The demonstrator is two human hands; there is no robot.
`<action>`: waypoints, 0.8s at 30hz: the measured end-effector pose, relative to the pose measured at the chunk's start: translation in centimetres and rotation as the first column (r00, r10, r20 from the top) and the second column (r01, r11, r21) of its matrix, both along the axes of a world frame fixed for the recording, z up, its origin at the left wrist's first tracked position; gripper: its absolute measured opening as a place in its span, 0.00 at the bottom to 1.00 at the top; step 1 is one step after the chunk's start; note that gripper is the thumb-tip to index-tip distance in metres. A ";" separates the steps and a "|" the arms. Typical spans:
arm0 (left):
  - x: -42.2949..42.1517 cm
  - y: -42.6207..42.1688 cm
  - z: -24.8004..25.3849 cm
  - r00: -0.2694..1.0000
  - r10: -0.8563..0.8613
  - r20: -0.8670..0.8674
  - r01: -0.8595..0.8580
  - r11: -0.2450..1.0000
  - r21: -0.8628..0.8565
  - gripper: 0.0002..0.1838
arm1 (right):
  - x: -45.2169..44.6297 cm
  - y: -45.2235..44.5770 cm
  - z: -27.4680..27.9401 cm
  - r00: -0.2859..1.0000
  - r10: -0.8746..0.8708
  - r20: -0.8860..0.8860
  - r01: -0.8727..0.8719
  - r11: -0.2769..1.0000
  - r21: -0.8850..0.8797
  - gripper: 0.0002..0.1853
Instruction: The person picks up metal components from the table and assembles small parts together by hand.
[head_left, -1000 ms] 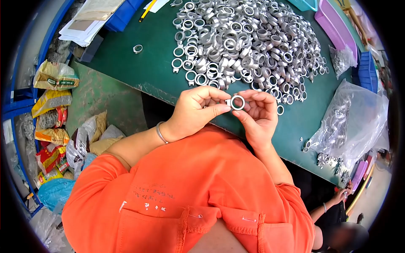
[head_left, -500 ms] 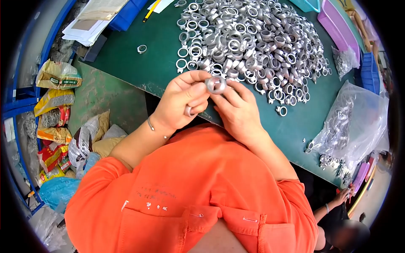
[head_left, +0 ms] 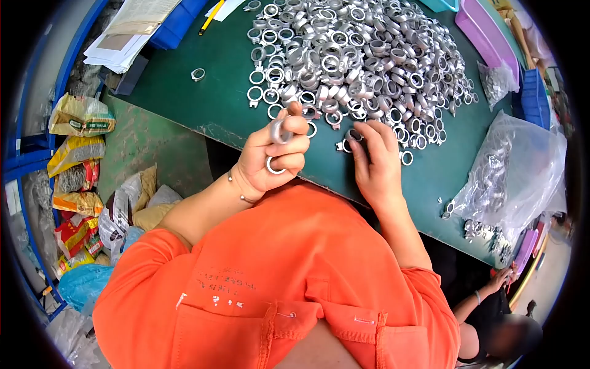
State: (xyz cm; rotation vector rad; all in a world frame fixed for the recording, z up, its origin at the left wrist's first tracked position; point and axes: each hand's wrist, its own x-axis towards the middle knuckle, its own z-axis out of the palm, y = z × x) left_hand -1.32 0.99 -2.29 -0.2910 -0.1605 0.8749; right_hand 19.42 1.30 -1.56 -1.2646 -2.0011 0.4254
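My left hand (head_left: 260,161) is closed above the table's near edge. Between its thumb and fingers is a grey metal ring clamp (head_left: 281,131), and a second metal ring (head_left: 275,165) is held lower, in the curled fingers. To the right, my right hand (head_left: 378,161) reaches down to the tabletop, its thumb and fingertips closed around another metal ring (head_left: 352,136); the fingers partly cover it. Just beyond both hands lies a large heap of similar metal rings (head_left: 369,55), many with small lugs.
One ring (head_left: 197,74) lies alone on the green table (head_left: 178,101). A yellow pen (head_left: 211,17), papers (head_left: 126,37) and a blue bin (head_left: 178,24) are at back left. Clear plastic bags (head_left: 510,178) and a pink basket (head_left: 488,31) stand right. Another person's hand (head_left: 501,280) shows lower right.
My hands have moved apart. The ring held between them now stays in my left hand, while my right hand has moved right and down to a ring on the table.
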 end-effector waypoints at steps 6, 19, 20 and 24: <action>0.5 0.3 1.7 0.940 -0.003 -0.340 0.007 1.000 0.012 0.16 | 0.3 -0.1 -0.4 1.000 -0.013 0.002 0.013 0.999 -0.029 0.10; 2.5 -0.4 3.4 0.236 0.267 -0.934 0.346 0.875 0.338 0.05 | 0.1 -1.5 0.2 0.767 0.059 -0.639 -0.301 0.912 -0.278 0.08; 2.4 -0.5 3.4 0.235 0.267 -0.935 0.345 0.876 0.337 0.05 | 0.0 -1.3 0.4 0.802 0.120 -0.586 -0.295 0.931 -0.213 0.08; 2.3 -0.6 3.4 0.173 0.389 -0.905 0.366 0.828 0.425 0.03 | -0.4 -1.1 0.8 0.873 0.162 -0.461 -0.229 0.969 -0.094 0.10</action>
